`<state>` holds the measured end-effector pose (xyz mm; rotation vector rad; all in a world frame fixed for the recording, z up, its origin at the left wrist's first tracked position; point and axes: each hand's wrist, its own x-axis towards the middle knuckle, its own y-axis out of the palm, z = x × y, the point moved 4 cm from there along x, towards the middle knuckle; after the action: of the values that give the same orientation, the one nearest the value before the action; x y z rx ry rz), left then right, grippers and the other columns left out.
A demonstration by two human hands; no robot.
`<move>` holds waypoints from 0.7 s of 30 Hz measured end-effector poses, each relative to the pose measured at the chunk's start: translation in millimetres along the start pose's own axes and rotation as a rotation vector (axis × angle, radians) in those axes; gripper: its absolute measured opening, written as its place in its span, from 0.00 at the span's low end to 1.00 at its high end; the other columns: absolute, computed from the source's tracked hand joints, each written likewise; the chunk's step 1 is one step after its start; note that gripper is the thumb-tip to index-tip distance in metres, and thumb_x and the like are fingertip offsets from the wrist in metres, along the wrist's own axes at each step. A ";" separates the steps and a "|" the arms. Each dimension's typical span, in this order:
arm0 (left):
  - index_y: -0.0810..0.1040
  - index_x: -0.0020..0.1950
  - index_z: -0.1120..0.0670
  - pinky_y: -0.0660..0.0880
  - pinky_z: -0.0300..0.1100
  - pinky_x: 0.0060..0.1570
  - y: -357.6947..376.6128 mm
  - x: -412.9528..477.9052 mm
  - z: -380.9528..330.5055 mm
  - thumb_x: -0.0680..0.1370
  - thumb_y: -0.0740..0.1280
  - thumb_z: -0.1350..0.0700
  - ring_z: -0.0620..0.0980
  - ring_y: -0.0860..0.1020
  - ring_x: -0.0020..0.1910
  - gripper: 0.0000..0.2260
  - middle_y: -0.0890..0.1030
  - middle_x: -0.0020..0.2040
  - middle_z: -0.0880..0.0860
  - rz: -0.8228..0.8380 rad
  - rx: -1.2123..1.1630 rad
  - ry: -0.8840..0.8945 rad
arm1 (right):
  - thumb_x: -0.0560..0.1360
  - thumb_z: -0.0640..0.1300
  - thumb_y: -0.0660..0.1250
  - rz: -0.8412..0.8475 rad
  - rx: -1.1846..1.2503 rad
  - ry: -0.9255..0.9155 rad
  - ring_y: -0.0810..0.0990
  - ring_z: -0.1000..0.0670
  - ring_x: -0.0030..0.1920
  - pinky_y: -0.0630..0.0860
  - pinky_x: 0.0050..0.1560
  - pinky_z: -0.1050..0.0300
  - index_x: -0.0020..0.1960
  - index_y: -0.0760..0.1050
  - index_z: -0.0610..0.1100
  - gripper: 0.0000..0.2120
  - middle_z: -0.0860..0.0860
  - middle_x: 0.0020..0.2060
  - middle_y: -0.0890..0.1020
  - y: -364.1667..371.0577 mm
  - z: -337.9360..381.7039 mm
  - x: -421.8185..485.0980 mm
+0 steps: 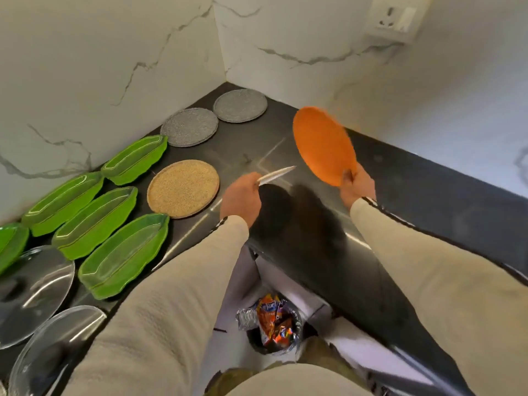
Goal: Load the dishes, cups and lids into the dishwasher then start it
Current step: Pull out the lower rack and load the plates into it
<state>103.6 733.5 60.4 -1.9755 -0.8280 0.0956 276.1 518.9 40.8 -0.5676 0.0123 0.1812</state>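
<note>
Orange and round, the plate (323, 144) is held up off the dark surface (400, 195), tilted with its face turned leftward, close to the marble-patterned wall (114, 52) on the right. The right hand (358, 184) grips it at its lower rim, fingers curled round the edge. Just beside it, the left hand (241, 200) pinches a thin pale piece (275, 175) that is seen edge-on and points toward the plate without touching it; what this piece is cannot be told. Both arms wear beige sleeves (171, 295). On the surface left of the hands lies a tan speckled round plate (183, 188), and beyond it, toward the corner, two grey speckled round plates (190, 126) (240, 105) lie side by side, flat and apart from each other. Further left, along the wall, five green leaf-shaped trays (125, 254) lie close together, the leftmost cut off by the picture's edge. At the near left corner two clear glass lids (34, 292) (54, 347) rest on the surface, one behind the other. Below the surface's front edge, on the floor between the arms, stands a small dark bin (257, 342) holding crumpled foil and colourful wrappers. High on the right wall sits a white socket plate (397, 15)
</note>
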 end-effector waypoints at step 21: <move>0.75 0.66 0.67 0.75 0.58 0.62 3.3 -417.3 49.8 0.73 0.69 0.59 0.64 0.78 0.61 0.23 0.79 0.62 0.65 0.679 0.345 0.859 | 0.68 0.29 0.71 -0.207 -0.611 -0.077 0.65 0.36 0.73 0.71 0.65 0.32 0.74 0.66 0.44 0.37 0.40 0.73 0.68 -56.1 -194.6 -552.2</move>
<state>-234.1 525.0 -78.1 -1.6437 0.3983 -0.1966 -250.0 275.9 -59.5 -1.1646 -0.1816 -0.0001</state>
